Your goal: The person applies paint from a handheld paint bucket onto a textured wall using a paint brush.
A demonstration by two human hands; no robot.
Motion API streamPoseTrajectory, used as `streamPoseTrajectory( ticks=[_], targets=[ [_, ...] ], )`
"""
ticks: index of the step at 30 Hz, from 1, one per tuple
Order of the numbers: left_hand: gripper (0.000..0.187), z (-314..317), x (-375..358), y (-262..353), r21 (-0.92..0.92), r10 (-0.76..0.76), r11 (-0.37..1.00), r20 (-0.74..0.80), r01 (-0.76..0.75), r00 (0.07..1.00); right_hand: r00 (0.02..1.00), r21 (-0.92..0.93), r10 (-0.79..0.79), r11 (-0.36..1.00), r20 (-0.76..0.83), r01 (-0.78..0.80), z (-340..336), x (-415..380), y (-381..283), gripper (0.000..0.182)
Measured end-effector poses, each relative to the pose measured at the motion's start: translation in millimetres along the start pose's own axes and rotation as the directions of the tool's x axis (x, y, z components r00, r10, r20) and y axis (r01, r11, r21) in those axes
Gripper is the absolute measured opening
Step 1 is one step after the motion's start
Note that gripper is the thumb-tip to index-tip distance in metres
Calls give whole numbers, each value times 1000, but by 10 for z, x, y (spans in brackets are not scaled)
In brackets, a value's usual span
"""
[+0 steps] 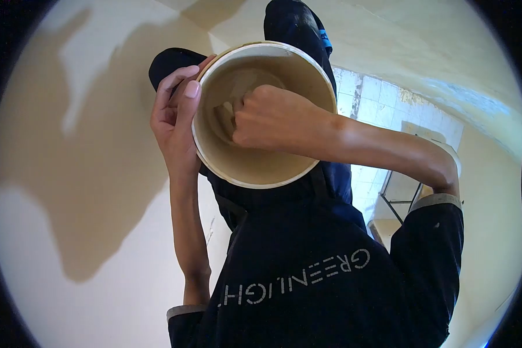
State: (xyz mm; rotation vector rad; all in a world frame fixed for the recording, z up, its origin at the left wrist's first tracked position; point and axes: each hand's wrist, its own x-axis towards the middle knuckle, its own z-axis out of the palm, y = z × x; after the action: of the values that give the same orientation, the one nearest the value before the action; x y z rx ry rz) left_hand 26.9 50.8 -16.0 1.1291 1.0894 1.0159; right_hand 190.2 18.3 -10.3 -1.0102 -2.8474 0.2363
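Note:
A round white bucket [255,180] sits tilted toward me over my legs, its inside coated with a beige film. My left hand [180,107] is closed on the bucket's left rim, the thumb on the near side and the fingers around the outside. Inside the bucket is my right hand [272,119], curled into a fist with the knuckles up. A small flat pale piece [225,116] shows at the fist's left side, mostly covered by the fingers; I cannot tell what it is.
A plain cream wall [98,174] with a large shadow rises close on my left. Another wall [446,52] curves along the right. Far below on the right lies a white tiled floor [377,107], with a dark metal frame [397,200] near it.

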Motion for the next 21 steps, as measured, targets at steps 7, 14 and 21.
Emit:
streamPoseTrajectory(
  ticks=[7, 14, 21],
  targets=[
    [24, 12, 16, -10, -94, -11, 995, 21, 13, 1000, 1000, -35, -4, 999, -23, 4, 52, 13, -45, 11],
    [26, -7, 62, -72, -135, -38, 990, 38, 43, 999, 1000, -24, 1, 1000, -19, -2, 94, 3, -15, 7],
    [26, -35, 11, -80, -159, -43, 986, 21, 46, 999, 997, 4, 9, 1000, 82, -9, 20, -7, -25, 5]
  ],
)
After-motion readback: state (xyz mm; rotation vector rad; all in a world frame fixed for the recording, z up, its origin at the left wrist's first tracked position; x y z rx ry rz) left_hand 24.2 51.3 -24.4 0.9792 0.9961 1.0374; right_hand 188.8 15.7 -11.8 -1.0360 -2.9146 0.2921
